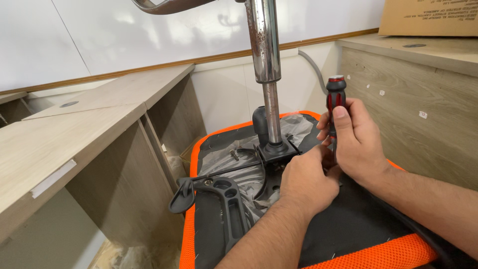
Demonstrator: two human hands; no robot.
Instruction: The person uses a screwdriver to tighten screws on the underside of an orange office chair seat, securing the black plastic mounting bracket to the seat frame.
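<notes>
While you look down at an upturned office chair, both your hands work at its underside.
Right hand: your right hand (pixel 354 142) is clamped around the red and black handle of a screwdriver (pixel 335 102), held upright with the shaft pointing down; the tip is hidden behind your left hand.
Left hand: your left hand (pixel 306 180) is curled together, fingers pressed onto the chair's underside just beside the black mounting plate (pixel 275 152); you cannot tell whether it pinches anything.
Chair: the seat (pixel 348 229) lies upside down, black underneath with an orange mesh edge, partly covered in clear plastic film.
Column: a chrome gas-lift column (pixel 265 45) rises from the plate, out of the top of the view.
Armrest: a black plastic armrest (pixel 226 199) lies on the seat, left of your hands.
Surroundings: pale wooden benches (pixel 59 134) stand on both sides.
</notes>
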